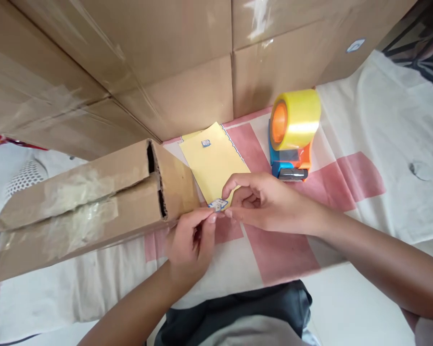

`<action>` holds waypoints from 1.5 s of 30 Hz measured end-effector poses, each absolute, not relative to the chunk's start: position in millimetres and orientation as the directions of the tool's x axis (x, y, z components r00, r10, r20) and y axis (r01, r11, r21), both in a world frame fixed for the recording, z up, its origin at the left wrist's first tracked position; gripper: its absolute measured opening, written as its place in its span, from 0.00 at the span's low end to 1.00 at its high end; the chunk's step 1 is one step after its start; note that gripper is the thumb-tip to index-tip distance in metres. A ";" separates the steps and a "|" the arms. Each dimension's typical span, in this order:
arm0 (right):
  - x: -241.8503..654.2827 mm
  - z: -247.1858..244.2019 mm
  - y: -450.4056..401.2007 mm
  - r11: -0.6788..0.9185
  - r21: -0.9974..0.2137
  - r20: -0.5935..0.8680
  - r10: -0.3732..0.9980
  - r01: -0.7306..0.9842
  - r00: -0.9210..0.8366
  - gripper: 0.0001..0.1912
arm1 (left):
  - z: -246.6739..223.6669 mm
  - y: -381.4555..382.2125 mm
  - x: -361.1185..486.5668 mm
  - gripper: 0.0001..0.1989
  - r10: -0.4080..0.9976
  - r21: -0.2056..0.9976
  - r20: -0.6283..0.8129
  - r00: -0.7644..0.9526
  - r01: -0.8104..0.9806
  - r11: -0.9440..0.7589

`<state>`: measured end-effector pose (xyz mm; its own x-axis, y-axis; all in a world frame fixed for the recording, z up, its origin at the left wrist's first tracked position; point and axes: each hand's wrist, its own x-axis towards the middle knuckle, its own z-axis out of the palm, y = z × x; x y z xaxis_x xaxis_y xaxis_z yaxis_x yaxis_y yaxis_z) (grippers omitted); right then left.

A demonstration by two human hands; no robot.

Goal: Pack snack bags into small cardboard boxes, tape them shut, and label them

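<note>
Tape dispenser (296, 129) on checked cloth (281, 254); tall taped cardboard (187, 91) behind.

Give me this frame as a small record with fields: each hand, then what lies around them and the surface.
Left hand: thumb and finger pinch a small white blue-edged paper label
Right hand: fingers curled at the label's other side; contact unclear
Beyond hands: pale yellow rectangular paper sheet, bearing another small blue-edged label
Right of sheet: yellow tape roll in a blue-and-orange dispenser
Left of sheet: long brown cardboard box, taped
Behind: large brown cardboard surfaces
Surface: pink-and-white checked cloth
</note>
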<state>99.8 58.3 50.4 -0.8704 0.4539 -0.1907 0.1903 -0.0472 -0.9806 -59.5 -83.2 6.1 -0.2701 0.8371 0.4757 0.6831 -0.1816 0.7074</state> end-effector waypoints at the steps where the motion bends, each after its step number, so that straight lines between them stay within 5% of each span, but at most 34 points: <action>1: 100.1 52.0 59.5 -0.125 -0.972 -0.235 0.442 0.200 -0.866 0.07 | 3.8 -84.5 -61.4 0.12 0.822 0.669 0.512 -0.249 0.716 -0.200; 7: 99.2 54.7 64.7 -0.302 -0.939 -0.262 0.326 0.162 -0.908 0.10 | 1.9 -82.6 -68.1 0.17 0.759 0.521 0.642 -0.106 0.787 -0.330; 11: 96.3 50.1 61.1 -0.318 -0.937 -0.267 0.374 0.148 -0.888 0.08 | 7.4 -84.0 -73.4 0.17 0.774 0.463 0.633 -0.006 0.804 -0.373; 20: 95.6 47.6 58.1 -0.325 -0.945 -0.168 0.391 0.035 -0.905 0.06 | 18.0 -79.4 -69.1 0.13 0.826 0.563 0.562 -0.044 0.752 -0.344; 25: 96.9 47.9 55.9 -0.151 -0.988 -0.083 0.394 0.024 -0.915 0.09 | 23.6 -75.6 -62.4 0.14 0.852 0.694 0.507 -0.131 0.649 -0.313; 33: 96.5 38.2 49.1 0.312 -0.948 0.217 0.491 -0.063 -0.843 0.02 | 22.5 -80.2 -58.0 0.20 0.851 0.736 0.482 -0.208 0.623 -0.265; 40: 98.2 40.2 49.9 0.497 -0.860 0.350 0.414 -0.113 -0.840 0.05 | 14.8 -90.0 -60.2 0.25 0.872 0.793 0.438 -0.218 0.551 -0.260; 45: 98.9 41.7 50.6 0.574 -0.811 0.383 0.378 -0.111 -0.843 0.08 | 13.5 -95.6 -60.6 0.15 0.920 0.880 0.265 -0.288 0.463 -0.108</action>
